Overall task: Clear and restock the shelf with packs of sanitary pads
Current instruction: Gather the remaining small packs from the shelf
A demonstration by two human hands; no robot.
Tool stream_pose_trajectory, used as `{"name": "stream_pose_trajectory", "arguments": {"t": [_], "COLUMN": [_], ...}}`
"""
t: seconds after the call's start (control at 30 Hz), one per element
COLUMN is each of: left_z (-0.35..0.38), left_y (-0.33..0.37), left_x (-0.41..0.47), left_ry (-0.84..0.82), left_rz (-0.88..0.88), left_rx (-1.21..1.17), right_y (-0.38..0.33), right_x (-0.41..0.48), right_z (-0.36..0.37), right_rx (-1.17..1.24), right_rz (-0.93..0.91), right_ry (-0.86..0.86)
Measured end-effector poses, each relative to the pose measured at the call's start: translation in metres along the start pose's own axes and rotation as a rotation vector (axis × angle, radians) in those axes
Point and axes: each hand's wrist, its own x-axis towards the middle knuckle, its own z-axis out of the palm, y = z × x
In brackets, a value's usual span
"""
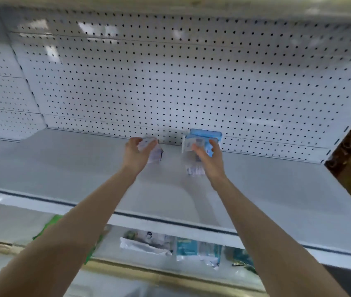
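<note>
Both forearms (84, 221) reach across the white shelf (63, 168). Left hand (136, 152) clasps a white pad pack (154, 154); right hand (209, 156) grasps a blue pad pack (202, 139), near the pegboard back (170, 82)

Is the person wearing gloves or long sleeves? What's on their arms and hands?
No gloves: the left hand and the right hand are bare. The left forearm and the right forearm are bare too, with no sleeve showing right down to the picture's edge. I see no watch, bracelet or ring, though the picture is a bit blurry.
</note>
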Motion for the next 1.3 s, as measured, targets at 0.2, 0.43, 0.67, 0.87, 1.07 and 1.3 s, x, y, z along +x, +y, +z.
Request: {"name": "stream_pose_trajectory", "arguments": {"t": [0.2, 0.43, 0.67, 0.87, 1.07, 1.3], "left_z": [-0.02, -0.016, -0.013, -0.016, -0.034, -0.049], "left_y": [-0.036, -0.043, -0.068, -0.081, -0.084, -0.054], "left_x": [0.062, 0.109, 0.135, 0.145, 0.138, 0.11], "left_ry": [-0.135, -0.297, -0.339, -0.293, -0.257, -0.291], "left_rz": [-0.003, 0.092, 0.107, 0.067, 0.033, 0.034], "left_rx": [0.126, 0.135, 0.23, 0.297, 0.305, 0.174], "right_y": [0.021, 0.027, 0.038, 0.043, 0.043, 0.011], "right_x": [0.011, 0.036, 0.054, 0.054, 0.039, 0.009], "right_z": [0.043, 0.069, 0.091, 0.105, 0.111, 0.102], "right_rx": [0.003, -0.021, -0.06, -0.07, -0.025, 0.015], "right_rz": [0.071, 0.061, 0.038, -0.001, -0.005, -0.023], "right_ry": [0.14, 0.26, 0.302, 0.296, 0.305, 0.326]}}
